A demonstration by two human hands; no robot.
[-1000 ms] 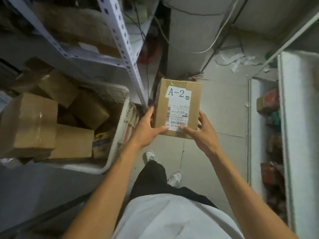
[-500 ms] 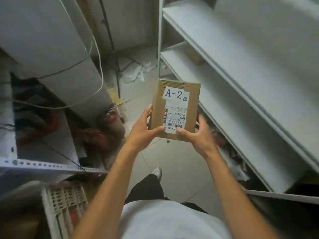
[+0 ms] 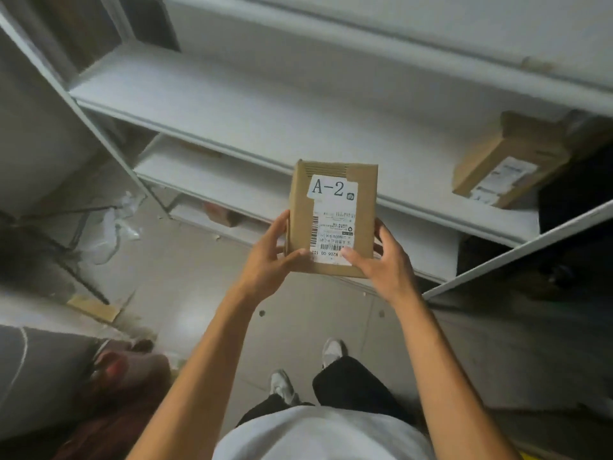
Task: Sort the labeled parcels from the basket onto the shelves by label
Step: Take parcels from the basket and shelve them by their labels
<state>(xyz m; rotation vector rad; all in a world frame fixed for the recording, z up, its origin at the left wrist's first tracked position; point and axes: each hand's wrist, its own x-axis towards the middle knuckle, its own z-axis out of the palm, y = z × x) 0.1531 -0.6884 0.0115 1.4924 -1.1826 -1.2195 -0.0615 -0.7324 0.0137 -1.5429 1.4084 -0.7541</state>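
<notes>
I hold a small brown cardboard parcel with a white label reading "A-2" up in front of me. My left hand grips its lower left edge and my right hand grips its lower right edge, thumbs on the label. Behind the parcel runs a white metal shelving unit with several levels. Another brown labeled parcel lies on the same shelf level at the right. The basket is out of view.
A grey upright post marks the shelf unit's left end. Crumpled white plastic lies on the tiled floor at left. A reddish object sits low at left. A small brown item rests on the lowest shelf.
My view has swung right, away from the basket of boxes and the cable-strung corner, and now faces the white shelves head-on. Both hands kept the same grip on the A-2 parcel.
</notes>
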